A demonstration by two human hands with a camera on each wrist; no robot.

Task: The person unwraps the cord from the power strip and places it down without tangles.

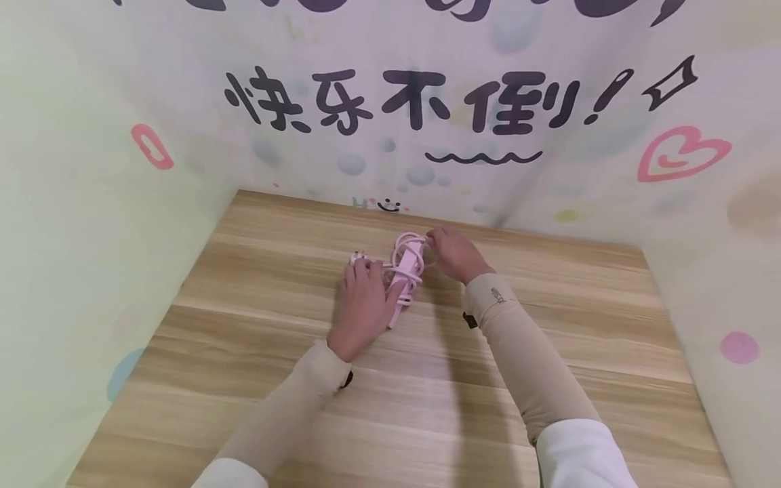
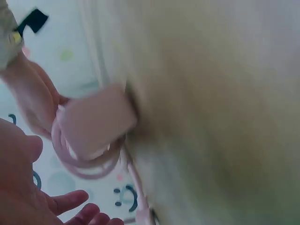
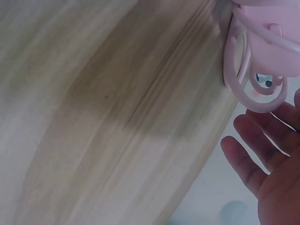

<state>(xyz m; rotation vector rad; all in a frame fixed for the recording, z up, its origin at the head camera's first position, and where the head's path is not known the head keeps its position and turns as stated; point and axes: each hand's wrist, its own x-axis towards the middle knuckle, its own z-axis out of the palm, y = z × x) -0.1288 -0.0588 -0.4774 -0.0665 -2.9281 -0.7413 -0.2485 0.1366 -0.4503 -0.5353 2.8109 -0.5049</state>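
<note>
A pink power strip (image 1: 407, 264) with its cord (image 1: 410, 237) wound around it sits on the wooden table. Its round plug (image 1: 358, 257) lies to the left, just past the fingertips of my left hand (image 1: 365, 301). That hand's thumb reaches the side of the strip, while its fingers extend toward the plug lead. My right hand (image 1: 456, 254) is at the far end of the strip, pinching at the looped cord. In the right wrist view its outer fingers (image 3: 246, 161) are spread beside a cord loop (image 3: 261, 104), the thumb out of sight.
The wood-grain table (image 1: 256, 352) meets a printed cloth backdrop (image 1: 342, 163) with dark lettering just behind the strip. Pale walls stand at both sides, the right one (image 1: 720, 271) bearing a pink heart.
</note>
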